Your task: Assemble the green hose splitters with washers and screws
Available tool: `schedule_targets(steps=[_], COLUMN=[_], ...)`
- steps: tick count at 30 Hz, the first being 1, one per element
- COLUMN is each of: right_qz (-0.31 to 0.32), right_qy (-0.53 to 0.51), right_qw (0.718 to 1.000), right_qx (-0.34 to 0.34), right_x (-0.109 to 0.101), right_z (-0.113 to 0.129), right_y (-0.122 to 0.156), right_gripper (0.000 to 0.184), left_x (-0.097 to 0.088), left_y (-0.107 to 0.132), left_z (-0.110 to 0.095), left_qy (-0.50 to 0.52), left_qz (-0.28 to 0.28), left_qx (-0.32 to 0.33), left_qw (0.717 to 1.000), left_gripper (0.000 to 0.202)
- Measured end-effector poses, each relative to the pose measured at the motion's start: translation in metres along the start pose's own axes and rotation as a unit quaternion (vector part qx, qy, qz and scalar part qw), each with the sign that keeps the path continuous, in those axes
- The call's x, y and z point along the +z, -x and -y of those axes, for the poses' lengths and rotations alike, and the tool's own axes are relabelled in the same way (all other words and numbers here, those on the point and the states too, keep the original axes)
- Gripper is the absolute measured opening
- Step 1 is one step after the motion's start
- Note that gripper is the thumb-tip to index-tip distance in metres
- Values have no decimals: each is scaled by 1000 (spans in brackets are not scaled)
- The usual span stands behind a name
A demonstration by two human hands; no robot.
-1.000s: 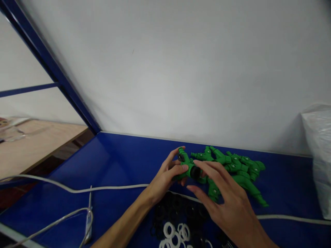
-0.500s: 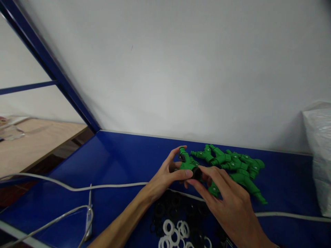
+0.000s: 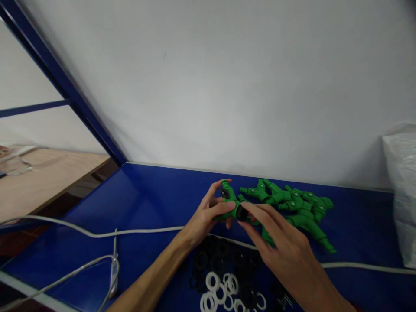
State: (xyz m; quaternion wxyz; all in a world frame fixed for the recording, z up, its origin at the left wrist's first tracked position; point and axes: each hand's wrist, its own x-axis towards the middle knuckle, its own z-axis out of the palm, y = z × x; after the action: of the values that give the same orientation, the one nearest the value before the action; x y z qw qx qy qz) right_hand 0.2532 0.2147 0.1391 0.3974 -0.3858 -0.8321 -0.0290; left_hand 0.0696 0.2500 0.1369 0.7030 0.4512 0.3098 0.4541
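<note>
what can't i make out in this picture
In the head view:
Held green fitting: palm side hidden by the left hand.
Pile of green fittings: near part covered by the right hand.
Black rings: too dark to count.
Plastic bag: cut off by the right edge.

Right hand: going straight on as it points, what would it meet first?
The right hand would likely meet the black collar on the green fitting in the left hand; the right fingers seem to touch it.
</note>
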Motion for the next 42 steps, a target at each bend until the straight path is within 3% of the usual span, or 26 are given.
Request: schedule_targets(steps=[4,8,13,16,19,21,30,33,38,42], right_qz=[0,2,12,-11,-1,4,75,65,55,86], right_qy=[-9,-23,17,26,22,30,3,23,53,-16], right_qw=[1000,997,992,995,1000,1000,989,990,996,989], right_qx=[9,69,121,93,21,7,129,120,47,119], right_x=[4,4,3,5,8,9,4,6,10,9], right_z=[-1,2,4,2,0,0,7,4,-1,5], right_y=[2,2,0,0,1,2,0,2,4,3], right_gripper=[23,16,33,42,31,30,28,29,30,26], left_x=[0,4,5,2,-1,-1,2,1,-1,2], left_y=[1,3,3,1,0,0,4,3,2,4], left_z=[2,2,0,0,1,2,-3,-2,1,1], left_qy=[-29,-53,-49,-28,-26,-33,-68,-72,-67,-73], left_qz=[-4,-4,-9,-21,-14,-5,9,7,8,3], left_qx=[21,25,21,12,20,30,25,22,27,35], left_qw=[999,998,999,999,999,999,997,997,997,997], left_gripper=[69,72,69,66,66,65,69,68,66,65])
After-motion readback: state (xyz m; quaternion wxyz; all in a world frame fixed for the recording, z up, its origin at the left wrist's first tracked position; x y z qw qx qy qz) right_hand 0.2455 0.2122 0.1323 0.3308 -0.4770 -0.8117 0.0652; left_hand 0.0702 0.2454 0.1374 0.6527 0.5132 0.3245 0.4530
